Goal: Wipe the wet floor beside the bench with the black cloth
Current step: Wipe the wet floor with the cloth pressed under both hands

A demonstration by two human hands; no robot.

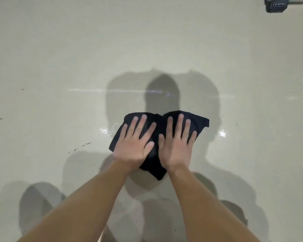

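The fingers (143, 120) of both hands are seen spread apart and laid flat, with nothing pinched between them; each thumb is angled inward toward the other hand. The left hand (133, 144) is pressed palm-down on the left part of a crumpled black fabric cloth (160, 123), and the right hand (177, 145) is pressed palm-down on its right part, the two hands lying just beside each other without overlap. Both forearms are bare and are extended from the lower edge of the view. The cloth is spread on a glossy pale beige floor (59, 58), near the middle of the view, with its corners left uncovered at the upper right, the left and the bottom. Wet sheen is shown on the floor just left and right of the cloth, and a thin bright streak is seen farther ahead. Several overlapping shadows of the person are cast around the cloth. A dark object with a label (276, 4) is partly visible at the top right corner, well apart from the hands
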